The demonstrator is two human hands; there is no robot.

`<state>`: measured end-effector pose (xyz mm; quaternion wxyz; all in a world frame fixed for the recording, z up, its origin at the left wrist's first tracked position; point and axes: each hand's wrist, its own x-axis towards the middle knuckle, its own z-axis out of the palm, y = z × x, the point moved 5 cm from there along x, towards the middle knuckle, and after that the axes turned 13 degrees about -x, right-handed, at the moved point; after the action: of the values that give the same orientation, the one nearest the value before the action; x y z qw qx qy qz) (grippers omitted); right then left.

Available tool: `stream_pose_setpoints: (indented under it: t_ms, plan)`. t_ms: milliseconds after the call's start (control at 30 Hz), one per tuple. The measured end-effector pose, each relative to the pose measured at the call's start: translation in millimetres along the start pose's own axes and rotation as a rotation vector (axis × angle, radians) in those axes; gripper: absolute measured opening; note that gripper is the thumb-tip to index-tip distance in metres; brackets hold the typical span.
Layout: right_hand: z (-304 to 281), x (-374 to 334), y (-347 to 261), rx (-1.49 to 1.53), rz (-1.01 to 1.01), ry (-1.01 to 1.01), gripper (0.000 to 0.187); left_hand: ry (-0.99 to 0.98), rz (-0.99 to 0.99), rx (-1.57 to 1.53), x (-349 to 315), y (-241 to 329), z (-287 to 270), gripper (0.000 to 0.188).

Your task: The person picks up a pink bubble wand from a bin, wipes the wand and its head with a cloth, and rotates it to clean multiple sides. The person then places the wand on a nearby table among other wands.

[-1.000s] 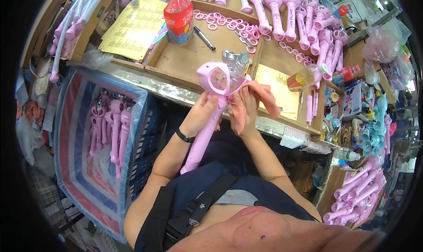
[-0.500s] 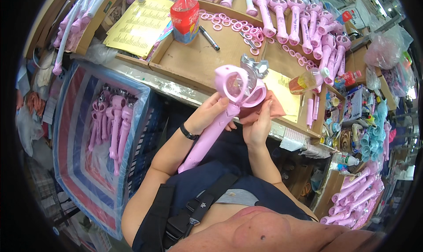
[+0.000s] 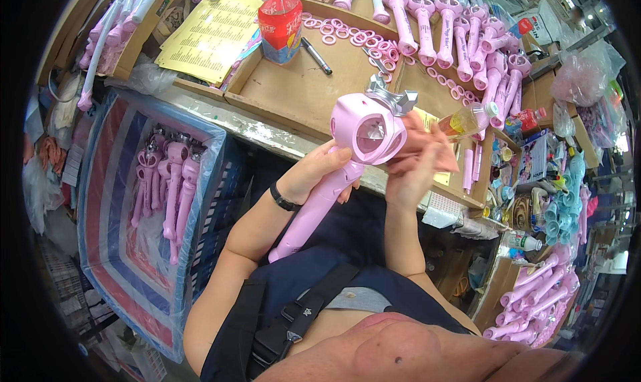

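Note:
My left hand (image 3: 319, 170) is wrapped round the handle of a pink toy wand (image 3: 311, 212), just under its round head. The wand leans with its handle end toward my body. Its head has round openings with something clear inside, and a silver crown-like piece sits on top. In my right hand (image 3: 412, 176) is a salmon-coloured cloth (image 3: 422, 144), pinched by the fingers at the right side of the wand's head. Whether the cloth touches the head I cannot tell. The fingers of the right hand are partly blurred.
Beyond my hands stands a cardboard tray (image 3: 280, 105) with pink rings (image 3: 344, 32), a marker (image 3: 316, 55) and a red-labelled bottle (image 3: 280, 25). Several pink wands (image 3: 422, 28) line the back. At left is a lined crate (image 3: 100, 228) holding finished-looking wands. A yellow-liquid bottle (image 3: 461, 123) lies at right.
The wand's head has turned in my left hand, so a different opening faces up. My right hand and the cloth have moved right and slightly up.

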<state>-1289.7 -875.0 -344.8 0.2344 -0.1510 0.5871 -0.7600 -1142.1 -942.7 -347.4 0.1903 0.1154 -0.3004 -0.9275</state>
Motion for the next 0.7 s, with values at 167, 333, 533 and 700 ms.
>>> stream_pose_setpoints:
  t_ms: [167,333,533,700]
  plan:
    - [11.9,-19.3,-47.8,-0.37,-0.897,-0.175,0.034,0.057,-0.014,0.014,0.8,-0.6,2.0,0.049]
    - [32.8,-28.4,-27.2,-0.873,-1.038,-0.309,0.038,0.089,0.004,0.0,3.0,-4.9,-1.4,0.037]
    - [33.2,-33.7,-21.6,-0.895,-1.364,-0.371,0.044,0.251,0.052,-0.024,3.4,-7.3,-16.3,0.034]
    - [31.1,-35.2,-35.7,-0.823,-1.471,-0.396,0.041,0.175,0.016,-0.036,5.6,-11.0,-16.0,0.033]
